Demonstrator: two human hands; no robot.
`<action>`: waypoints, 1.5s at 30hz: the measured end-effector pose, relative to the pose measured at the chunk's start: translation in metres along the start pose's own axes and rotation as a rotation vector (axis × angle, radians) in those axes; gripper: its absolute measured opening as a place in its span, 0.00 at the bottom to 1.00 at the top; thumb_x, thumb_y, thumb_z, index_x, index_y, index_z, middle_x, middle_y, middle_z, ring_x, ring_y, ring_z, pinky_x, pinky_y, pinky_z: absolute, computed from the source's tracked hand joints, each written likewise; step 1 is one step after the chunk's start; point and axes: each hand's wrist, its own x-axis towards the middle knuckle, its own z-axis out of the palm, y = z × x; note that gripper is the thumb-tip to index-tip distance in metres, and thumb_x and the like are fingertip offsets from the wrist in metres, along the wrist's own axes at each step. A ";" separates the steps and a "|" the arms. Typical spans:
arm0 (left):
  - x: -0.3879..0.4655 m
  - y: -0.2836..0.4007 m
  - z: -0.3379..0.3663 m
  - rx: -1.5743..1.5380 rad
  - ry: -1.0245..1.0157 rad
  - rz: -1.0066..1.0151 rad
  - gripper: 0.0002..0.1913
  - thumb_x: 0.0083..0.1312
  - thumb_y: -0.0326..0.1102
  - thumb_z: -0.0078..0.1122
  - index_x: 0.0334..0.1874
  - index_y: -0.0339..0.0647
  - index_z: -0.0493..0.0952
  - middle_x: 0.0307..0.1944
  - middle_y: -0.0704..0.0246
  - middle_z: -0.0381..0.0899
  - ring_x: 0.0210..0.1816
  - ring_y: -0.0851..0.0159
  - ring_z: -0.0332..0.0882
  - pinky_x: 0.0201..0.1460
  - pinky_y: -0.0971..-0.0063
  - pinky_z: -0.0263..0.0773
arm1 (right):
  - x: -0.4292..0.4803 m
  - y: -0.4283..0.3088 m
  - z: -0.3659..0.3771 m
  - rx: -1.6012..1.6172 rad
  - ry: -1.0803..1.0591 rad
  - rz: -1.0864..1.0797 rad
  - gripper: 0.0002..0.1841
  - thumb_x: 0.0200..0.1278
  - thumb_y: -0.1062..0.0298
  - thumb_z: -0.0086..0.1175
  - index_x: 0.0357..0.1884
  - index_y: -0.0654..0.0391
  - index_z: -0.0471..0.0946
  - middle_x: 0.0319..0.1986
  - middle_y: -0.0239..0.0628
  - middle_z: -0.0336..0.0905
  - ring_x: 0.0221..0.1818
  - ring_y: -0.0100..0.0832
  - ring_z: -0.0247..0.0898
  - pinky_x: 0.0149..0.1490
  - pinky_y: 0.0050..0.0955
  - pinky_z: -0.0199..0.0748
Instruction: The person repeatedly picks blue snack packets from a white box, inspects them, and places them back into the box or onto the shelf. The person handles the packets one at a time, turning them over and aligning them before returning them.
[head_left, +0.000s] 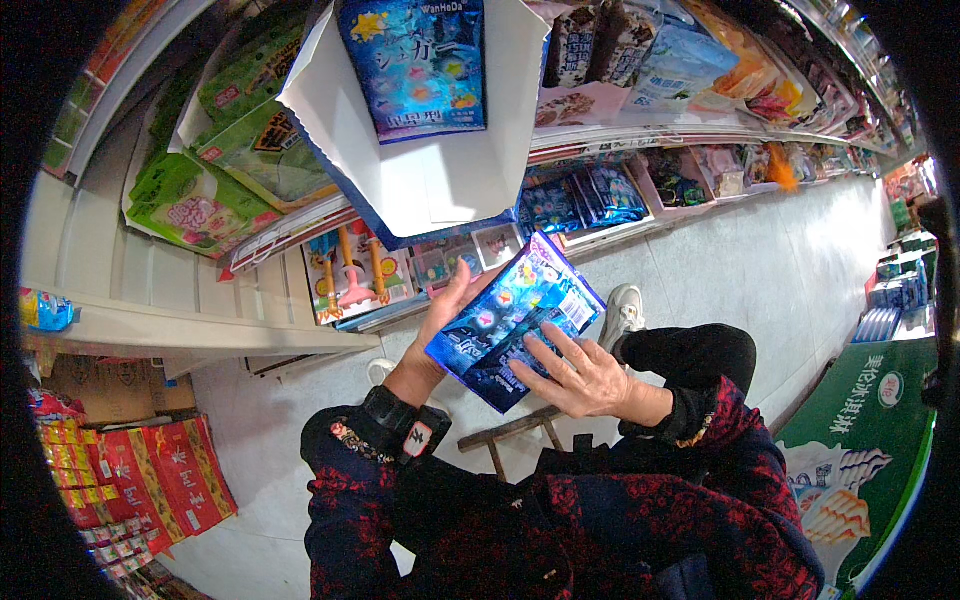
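Observation:
A shiny blue candy pouch (517, 322) lies tilted between my hands, its printed back with a barcode patch facing up. My left hand (439, 322) holds it by the left edge, the thumb along the side and the fingers hidden beneath. My right hand (574, 375) rests on its lower right part with the fingers spread over the surface. Ahead of the hands is an open white-lined cardboard box (427, 187), blue outside, with another blue pouch (420, 71) standing against its back wall.
Green snack bags (202, 199) stand on the shelf at left, other packs (675, 67) at right. Below are more blue packets (585, 196) in a tray and toy packages (356, 270). A wooden stool (506, 435), red boxes (165, 480) and a green freezer panel (862, 420) are near me.

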 end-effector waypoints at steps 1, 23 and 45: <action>-0.001 0.000 0.000 0.008 0.005 -0.002 0.36 0.64 0.61 0.31 0.61 0.32 0.55 0.57 0.58 0.64 0.55 0.61 0.66 0.58 0.69 0.63 | 0.000 0.000 0.000 -0.003 0.001 -0.004 0.19 0.55 0.65 0.46 0.51 0.50 0.70 0.50 0.42 0.66 0.52 0.41 0.63 0.33 0.22 0.61; -0.018 0.008 0.014 2.082 0.275 1.547 0.18 0.53 0.24 0.53 0.49 0.33 0.70 0.52 0.60 0.69 0.53 0.58 0.68 0.43 0.72 0.65 | 0.081 0.012 -0.105 0.405 0.612 0.468 0.18 0.41 0.89 0.49 0.39 0.70 0.70 0.37 0.53 0.75 0.37 0.44 0.75 0.39 0.30 0.73; -0.014 0.018 0.013 2.165 0.423 1.409 0.32 0.44 0.22 0.51 0.57 0.33 0.62 0.59 0.57 0.58 0.62 0.52 0.54 0.59 0.64 0.57 | 0.232 0.090 -0.011 -0.003 0.529 0.848 0.23 0.51 0.76 0.50 0.50 0.66 0.59 0.46 0.58 0.65 0.46 0.56 0.64 0.49 0.42 0.66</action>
